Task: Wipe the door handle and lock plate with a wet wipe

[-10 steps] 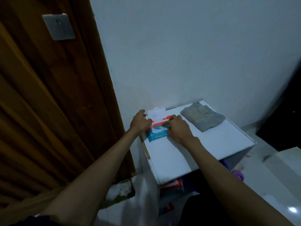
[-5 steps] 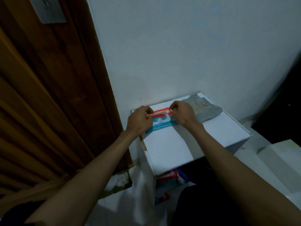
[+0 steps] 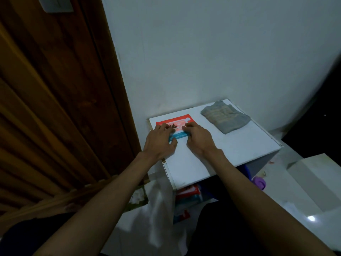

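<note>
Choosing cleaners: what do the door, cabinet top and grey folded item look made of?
Door: brown wood, grain visible, probably varnished. Cabinet top: smooth white board, likely laminate. Grey folded item: soft matt fabric, creased layers.

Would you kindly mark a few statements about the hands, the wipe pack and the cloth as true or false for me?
1. The left hand and right hand are both on the wet wipe pack. True.
2. The grey cloth lies on top of the pack. False: it lies apart from it, further right on the white cabinet top.
3. The wooden door stands to the left of the cabinet. True.
4. One hand is wiping the metal plate on the door. False: neither hand is at the door; both are down at the pack.
</note>
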Tool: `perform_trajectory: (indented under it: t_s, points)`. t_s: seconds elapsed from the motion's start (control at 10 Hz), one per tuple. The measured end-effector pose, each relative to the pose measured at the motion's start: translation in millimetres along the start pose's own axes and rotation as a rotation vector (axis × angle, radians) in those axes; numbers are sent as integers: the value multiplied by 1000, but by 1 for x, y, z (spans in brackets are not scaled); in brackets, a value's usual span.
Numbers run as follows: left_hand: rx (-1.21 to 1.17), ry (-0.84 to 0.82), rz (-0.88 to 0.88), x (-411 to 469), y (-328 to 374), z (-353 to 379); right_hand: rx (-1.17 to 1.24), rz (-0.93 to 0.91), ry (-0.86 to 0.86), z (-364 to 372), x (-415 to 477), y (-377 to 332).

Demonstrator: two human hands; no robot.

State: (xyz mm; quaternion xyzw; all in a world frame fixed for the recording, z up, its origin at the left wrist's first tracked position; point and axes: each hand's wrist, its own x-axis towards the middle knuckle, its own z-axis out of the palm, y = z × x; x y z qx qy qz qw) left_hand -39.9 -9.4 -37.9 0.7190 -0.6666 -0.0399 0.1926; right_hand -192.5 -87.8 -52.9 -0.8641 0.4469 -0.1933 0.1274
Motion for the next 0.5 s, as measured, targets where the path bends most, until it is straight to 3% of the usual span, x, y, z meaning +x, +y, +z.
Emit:
perform_trajectory:
  t_s: [0.3,0.5]
  points:
    - [-85,-7,-127,21,-19,-20,65,58,-75,1,37,-25]
    - [-172,44,-148,21,-31,-26,110,98,-37,6,52,-29]
